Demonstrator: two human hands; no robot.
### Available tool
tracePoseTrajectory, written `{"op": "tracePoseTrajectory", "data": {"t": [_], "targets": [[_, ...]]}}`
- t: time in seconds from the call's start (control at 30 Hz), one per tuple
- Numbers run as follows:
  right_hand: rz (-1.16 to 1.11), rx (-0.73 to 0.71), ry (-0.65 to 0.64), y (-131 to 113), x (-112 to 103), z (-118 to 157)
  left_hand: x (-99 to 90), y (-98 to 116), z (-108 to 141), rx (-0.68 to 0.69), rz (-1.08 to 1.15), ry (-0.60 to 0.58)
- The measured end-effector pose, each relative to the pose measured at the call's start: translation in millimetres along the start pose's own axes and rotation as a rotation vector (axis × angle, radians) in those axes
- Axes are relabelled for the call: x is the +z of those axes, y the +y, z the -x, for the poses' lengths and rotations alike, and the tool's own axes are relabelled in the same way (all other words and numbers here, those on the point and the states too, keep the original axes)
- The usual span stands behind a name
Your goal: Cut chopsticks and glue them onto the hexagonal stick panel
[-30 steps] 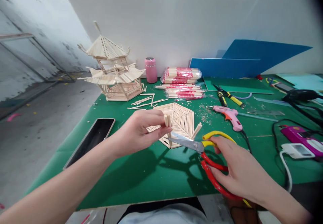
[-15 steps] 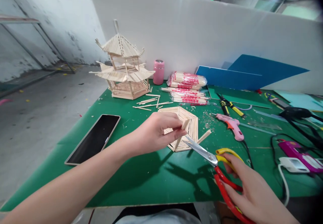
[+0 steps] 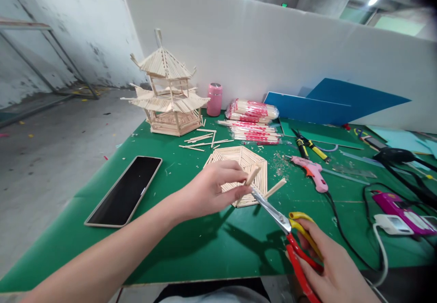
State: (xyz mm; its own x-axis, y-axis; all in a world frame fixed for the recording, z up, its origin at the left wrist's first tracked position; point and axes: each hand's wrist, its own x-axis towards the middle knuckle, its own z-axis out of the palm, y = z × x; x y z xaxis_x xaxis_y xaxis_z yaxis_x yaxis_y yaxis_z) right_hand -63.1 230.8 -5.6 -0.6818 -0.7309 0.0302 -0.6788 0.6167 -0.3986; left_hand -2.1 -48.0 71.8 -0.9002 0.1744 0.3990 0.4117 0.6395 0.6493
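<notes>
Between the thumb and fingers of my left hand (image 3: pixel 221 182) is a short wooden post (image 3: pixel 253 174), standing near the front corner of a hexagonal base (image 3: pixel 239 154) made of wooden sticks. Whether the post's foot is joined to the base is hard to see. My right hand (image 3: pixel 329 257) grips scissors (image 3: pixel 278 216) by their yellow and red handles. The blade tips reach up to the post beside my left fingertips. Another short post (image 3: pixel 276 187) leans outward at the base's right corner.
A stick pagoda model (image 3: pixel 170 98) stands at the back left, near a pink bottle (image 3: pixel 215 99) and wrapped stick bundles (image 3: pixel 252 112). A phone (image 3: pixel 124 191) lies left. To the right are a pink glue gun (image 3: pixel 310 171), pliers (image 3: pixel 309 146) and cables (image 3: pixel 341 225).
The scissor blades have drawn closer together, with their tips nearer the post and my left fingertips. My right hand has shifted slightly left. My left hand still holds the post.
</notes>
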Motion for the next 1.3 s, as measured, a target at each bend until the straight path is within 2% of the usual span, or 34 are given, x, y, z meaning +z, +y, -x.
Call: {"op": "tracePoseTrajectory", "data": {"t": [0.2,0.3,0.4,0.47,0.63,0.83,1.3], "targets": [[-0.062,0.049,-0.034,0,2,0,33.6,-17,20,-0.094,0.017,0.051],[-0.087,0.067,-0.047,1,3,0,49.8,-22,22,-0.136,0.060,0.139],[-0.047,0.072,-0.053,0,-1,-3,57.5,-23,21,-0.141,0.044,0.212],[0.002,0.056,-0.039,-1,-7,-6,58.2,-23,20,-0.124,0.019,0.229],[0.130,-0.090,0.052,-8,-23,-21,56.5,-23,20,-0.095,0.001,0.224],[0.144,-0.153,0.098,-12,-30,-35,57.8,-26,20,-0.104,0.023,0.226],[0.216,-0.271,0.146,8,-36,-43,53.6,-27,20,-0.089,0.015,0.204]]}}
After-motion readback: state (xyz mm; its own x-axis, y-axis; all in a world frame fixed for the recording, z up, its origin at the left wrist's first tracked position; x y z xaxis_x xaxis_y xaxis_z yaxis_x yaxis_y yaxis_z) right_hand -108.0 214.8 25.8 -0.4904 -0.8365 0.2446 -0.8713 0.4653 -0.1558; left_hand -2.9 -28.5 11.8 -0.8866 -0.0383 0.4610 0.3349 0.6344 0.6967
